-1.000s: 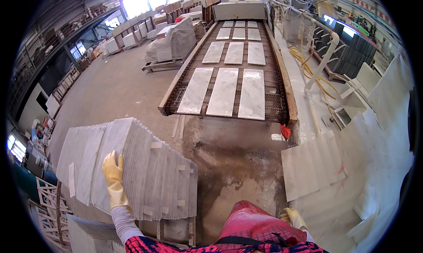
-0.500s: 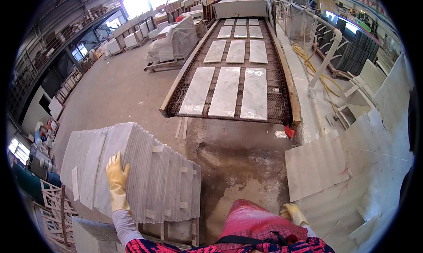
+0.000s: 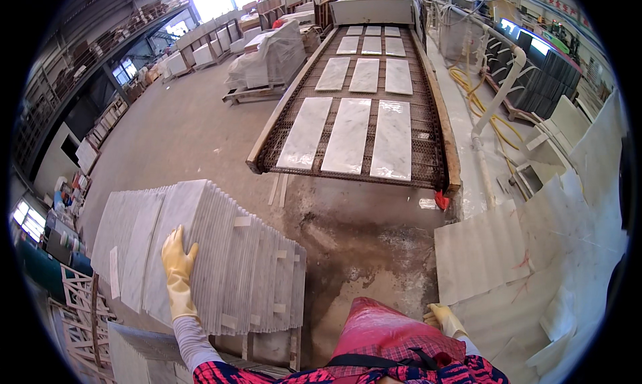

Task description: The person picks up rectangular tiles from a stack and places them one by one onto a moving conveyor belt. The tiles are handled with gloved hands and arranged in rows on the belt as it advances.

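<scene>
My left hand (image 3: 178,272), in a yellow glove, lies flat with fingers spread on the top edges of a stack of grey-white marble slabs (image 3: 227,264) standing on edge at my lower left. My right hand (image 3: 445,319), also in a yellow glove, hangs low beside my red apron (image 3: 388,330) near another leaning group of pale slabs (image 3: 488,250) on my right; it holds nothing that I can see.
A long mesh conveyor (image 3: 364,110) carrying several white marble tiles runs away ahead of me. The concrete floor (image 3: 354,237) in front is wet and stained. Wrapped pallets (image 3: 267,60) stand at the left back. Yellow hoses (image 3: 485,110) lie right of the conveyor.
The view has shifted slightly. My left hand has slid a little along the top of the slab stack and stays resting on it. My right hand remains low by the apron.
</scene>
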Tool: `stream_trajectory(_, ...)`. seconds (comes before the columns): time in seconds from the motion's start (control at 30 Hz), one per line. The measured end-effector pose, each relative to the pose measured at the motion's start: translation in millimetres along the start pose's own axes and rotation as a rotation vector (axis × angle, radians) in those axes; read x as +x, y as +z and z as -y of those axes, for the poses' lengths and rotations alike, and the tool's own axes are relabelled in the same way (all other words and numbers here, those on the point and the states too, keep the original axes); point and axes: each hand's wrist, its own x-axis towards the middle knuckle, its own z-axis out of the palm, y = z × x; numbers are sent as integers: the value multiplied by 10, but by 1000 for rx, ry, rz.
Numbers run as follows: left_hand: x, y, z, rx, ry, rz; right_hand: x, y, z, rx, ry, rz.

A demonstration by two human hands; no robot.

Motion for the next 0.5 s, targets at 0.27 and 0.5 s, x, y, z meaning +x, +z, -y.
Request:
stream_trajectory(0.27,3,11,-5,-13,5,-2,77,14,-69,-9,-37,18)
stream_trajectory(0.5,-2,19,5,-24,-7,-12,71,28,-96,-31,-5,25)
